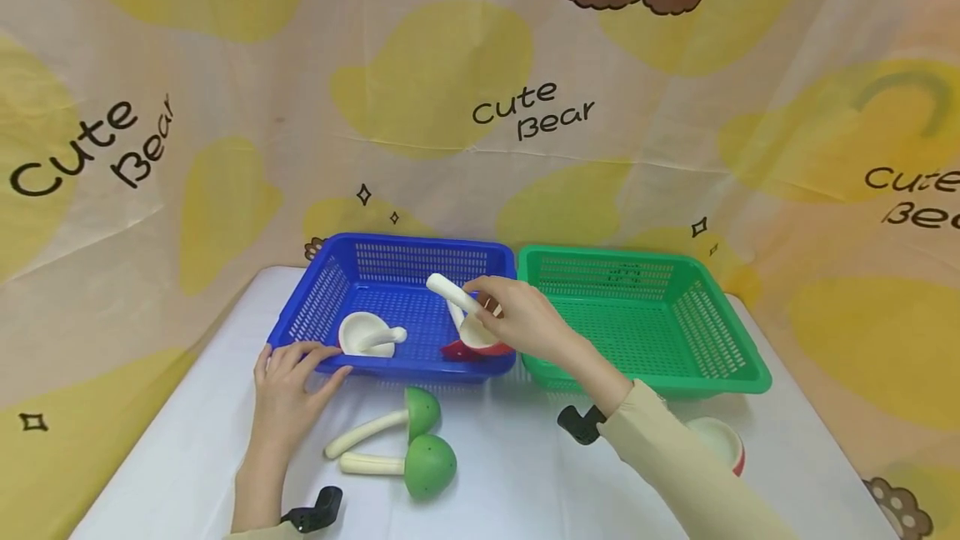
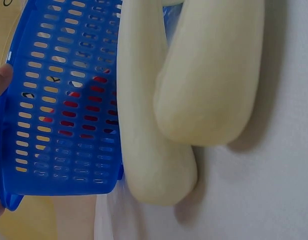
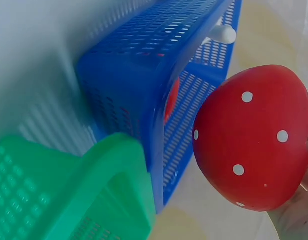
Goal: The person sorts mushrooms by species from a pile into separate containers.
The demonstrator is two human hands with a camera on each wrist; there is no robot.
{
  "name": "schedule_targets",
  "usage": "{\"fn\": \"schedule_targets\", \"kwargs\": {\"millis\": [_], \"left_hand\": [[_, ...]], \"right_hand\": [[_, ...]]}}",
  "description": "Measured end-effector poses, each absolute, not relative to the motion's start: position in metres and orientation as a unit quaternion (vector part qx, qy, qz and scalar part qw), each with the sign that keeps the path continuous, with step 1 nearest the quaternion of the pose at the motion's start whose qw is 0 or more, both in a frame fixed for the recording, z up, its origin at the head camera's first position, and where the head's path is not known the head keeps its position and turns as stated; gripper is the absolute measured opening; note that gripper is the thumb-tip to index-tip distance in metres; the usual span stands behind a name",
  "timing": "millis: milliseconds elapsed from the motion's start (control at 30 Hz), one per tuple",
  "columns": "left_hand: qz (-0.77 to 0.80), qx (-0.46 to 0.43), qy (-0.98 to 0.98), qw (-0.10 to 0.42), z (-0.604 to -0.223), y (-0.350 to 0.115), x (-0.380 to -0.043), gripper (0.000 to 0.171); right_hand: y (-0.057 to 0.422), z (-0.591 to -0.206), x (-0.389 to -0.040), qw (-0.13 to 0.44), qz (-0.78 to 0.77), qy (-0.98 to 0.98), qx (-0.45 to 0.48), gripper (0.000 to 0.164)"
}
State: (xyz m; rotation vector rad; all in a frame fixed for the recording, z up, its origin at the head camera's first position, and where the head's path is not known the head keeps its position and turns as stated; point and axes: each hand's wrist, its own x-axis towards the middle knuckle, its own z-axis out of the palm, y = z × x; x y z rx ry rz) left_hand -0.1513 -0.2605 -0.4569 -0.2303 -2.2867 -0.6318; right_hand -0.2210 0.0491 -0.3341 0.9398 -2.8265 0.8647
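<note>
White cloth [image 1: 525, 473] underlies the blue basket [image 1: 435, 257]; the left hand [image 1: 288, 394] holds its rim [image 1: 408, 362]; the right hand [image 1: 528, 319], above it, grips a mushroom [image 3: 251, 145] that a loose pinch could drop.

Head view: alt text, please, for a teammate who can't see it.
Right hand holds a red mushroom over the right side of the blue basket; left hand touches its near left corner. Two green mushrooms lie on the table in front, and a green basket sits to the right.
</note>
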Motion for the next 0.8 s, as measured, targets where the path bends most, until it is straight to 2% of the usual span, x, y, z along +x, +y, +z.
{"fn": "schedule_targets", "kwargs": {"millis": [267, 500, 800], "left_hand": [[-0.247, -0.096, -0.89, 0.37, -0.455, -0.262, -0.153, 0.03], [-0.238, -0.097, -0.894, 0.368, -0.455, -0.262, -0.155, 0.029], [-0.236, -0.094, -0.892, 0.375, -0.458, -0.262, -0.151, 0.028]], "right_hand": [[0.021, -0.336, -0.245, -0.001, 0.301, -0.907, 0.294, 0.03], [-0.003, -0.351, -0.267, -0.04, 0.402, -0.888, 0.22, 0.033], [-0.032, -0.376, -0.28, -0.06, 0.408, -0.894, 0.178, 0.035]]}}
